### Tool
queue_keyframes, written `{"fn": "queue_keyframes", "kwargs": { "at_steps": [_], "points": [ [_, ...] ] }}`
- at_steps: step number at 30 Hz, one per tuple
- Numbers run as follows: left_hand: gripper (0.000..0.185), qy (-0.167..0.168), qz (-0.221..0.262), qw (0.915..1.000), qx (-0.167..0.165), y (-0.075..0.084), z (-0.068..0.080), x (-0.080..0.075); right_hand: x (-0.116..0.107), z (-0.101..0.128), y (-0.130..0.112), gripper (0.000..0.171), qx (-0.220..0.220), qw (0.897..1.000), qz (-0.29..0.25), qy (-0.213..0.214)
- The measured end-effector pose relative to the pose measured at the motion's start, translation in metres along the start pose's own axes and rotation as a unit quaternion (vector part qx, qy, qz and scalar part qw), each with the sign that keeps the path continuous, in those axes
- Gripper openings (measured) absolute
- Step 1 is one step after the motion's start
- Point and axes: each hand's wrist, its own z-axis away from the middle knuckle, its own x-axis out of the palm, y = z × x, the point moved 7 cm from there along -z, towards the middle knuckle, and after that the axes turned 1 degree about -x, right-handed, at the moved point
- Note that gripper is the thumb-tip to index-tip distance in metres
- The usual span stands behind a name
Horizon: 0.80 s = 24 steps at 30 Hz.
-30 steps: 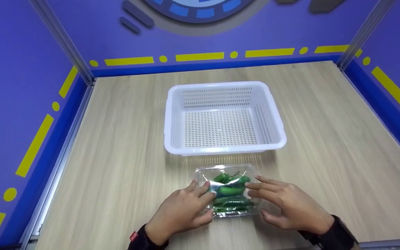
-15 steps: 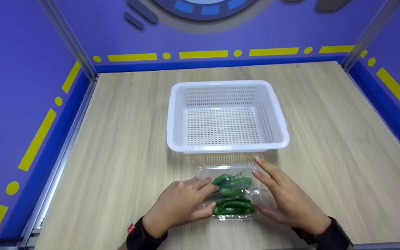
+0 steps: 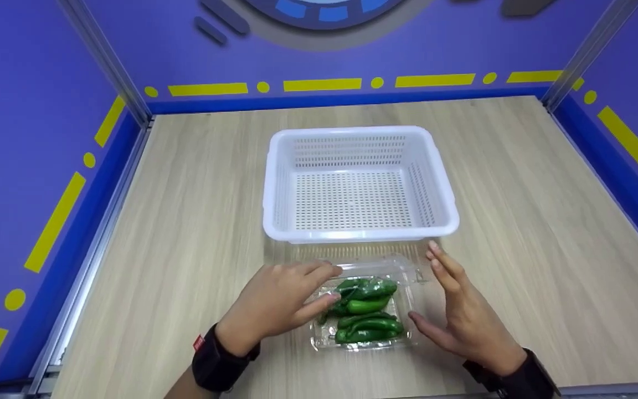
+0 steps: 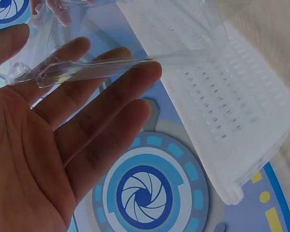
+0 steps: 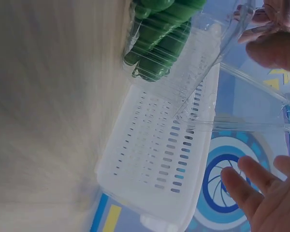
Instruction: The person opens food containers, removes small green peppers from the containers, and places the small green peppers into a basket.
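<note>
Blue walls [image 3: 158, 44] ring the pale wooden table [image 3: 518, 194], and there's the clear box [image 3: 371, 345] at 6 o'clock of the white basket [image 3: 360, 235], lid [image 3: 405, 266] raised towards 12! Left hand [image 3: 277, 299] at 9, right hand [image 3: 466, 313] at 3, fingers outstretched, clasping nothing, presumably guiding that lid. Peppers [image 3: 369, 305] inside lie lengthwise, roughly 9 to 3.

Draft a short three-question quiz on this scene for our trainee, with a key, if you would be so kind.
1. True or false: the peppers are in the basket.
2. The lid is: A) pressed shut; B) raised; C) lying in the basket.
3. Fill in: in the head view, the basket stands ____ from the camera than the box.

Key: 1. False, they are in the box. 2. B. 3. Farther.
</note>
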Motion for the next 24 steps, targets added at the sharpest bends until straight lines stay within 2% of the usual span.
{"fn": "queue_keyframes", "kwargs": {
  "at_steps": [7,9,11,15,24],
  "points": [
    [0.040,0.028,-0.008,0.9994,-0.019,-0.012,-0.002,-0.006,-0.018,-0.005,0.000,0.056,0.024,0.995,-0.002,0.093],
    [0.042,0.038,-0.005,0.9989,-0.028,-0.016,-0.002,-0.008,-0.019,-0.005,-0.001,0.049,0.027,0.995,-0.012,0.100],
    [0.044,0.044,0.000,0.9984,-0.035,-0.020,-0.003,-0.009,-0.015,-0.004,-0.002,0.040,0.027,0.997,-0.016,0.077],
    [0.045,0.042,0.018,0.9984,-0.034,-0.028,-0.007,-0.008,0.001,-0.003,-0.006,0.023,0.013,1.000,-0.010,-0.018],
    [0.051,0.044,0.046,0.9970,-0.044,-0.044,-0.023,-0.005,0.026,-0.010,-0.020,0.021,-0.026,0.990,-0.031,-0.135]
  ]
}}
